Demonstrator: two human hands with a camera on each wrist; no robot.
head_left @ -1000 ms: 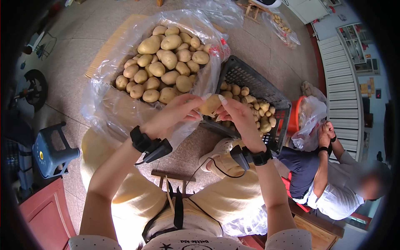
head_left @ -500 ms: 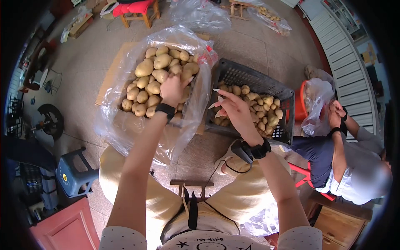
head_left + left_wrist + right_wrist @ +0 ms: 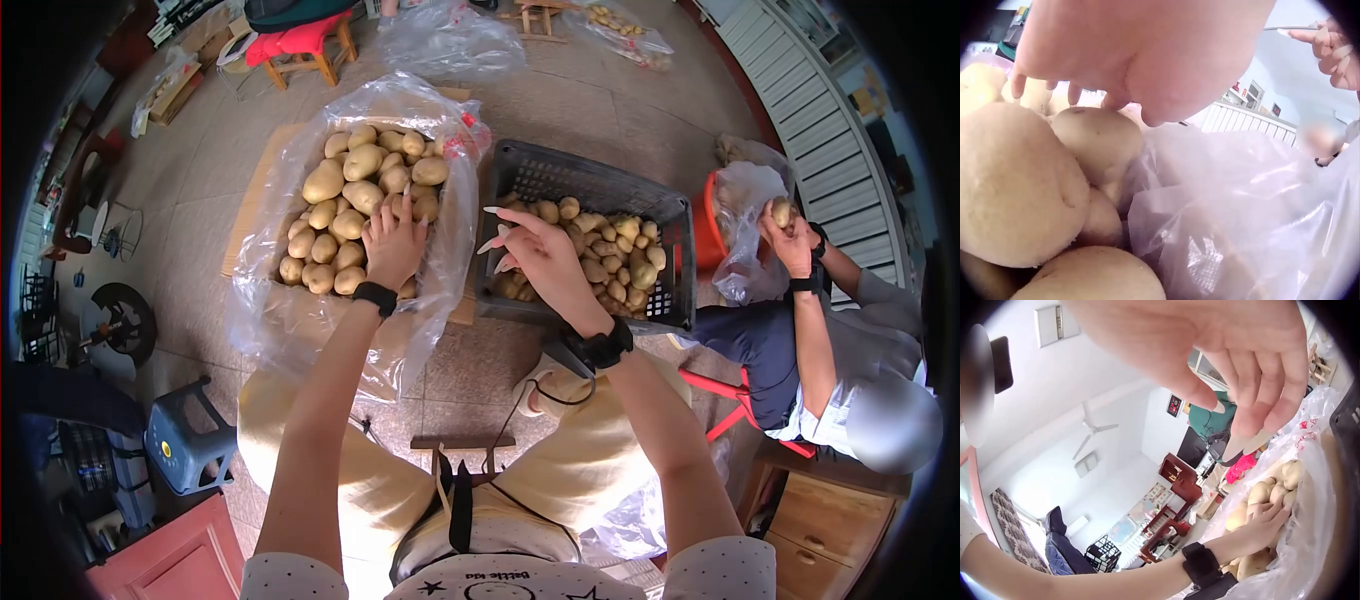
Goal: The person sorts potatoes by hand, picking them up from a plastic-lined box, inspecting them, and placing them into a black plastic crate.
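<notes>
Large potatoes [image 3: 323, 182] fill a box lined with clear plastic [image 3: 255, 310] in the head view. My left hand [image 3: 395, 247] rests palm down on their right part, fingers spread over them; the left wrist view shows its fingertips touching potatoes [image 3: 1016, 187]. Over the left side of a black crate [image 3: 600, 168] of smaller potatoes [image 3: 608, 248] hovers my right hand [image 3: 545, 262], fingers loosely extended toward the box and holding nothing. In the right wrist view, the right hand [image 3: 1241, 369] is empty, thumb apart from the fingers.
At the right, a seated person holds a potato [image 3: 781, 211] beside a red bucket [image 3: 706, 230] with a plastic bag. A blue stool [image 3: 190, 440] stands at the lower left. Plastic sheeting [image 3: 450, 42] and a bag of potatoes [image 3: 625, 35] lie on the floor beyond.
Both hands held a potato together a second ago. The left hand has since moved left onto the large potatoes; the right hand has let go and stayed near the crate. The head view has shifted.
</notes>
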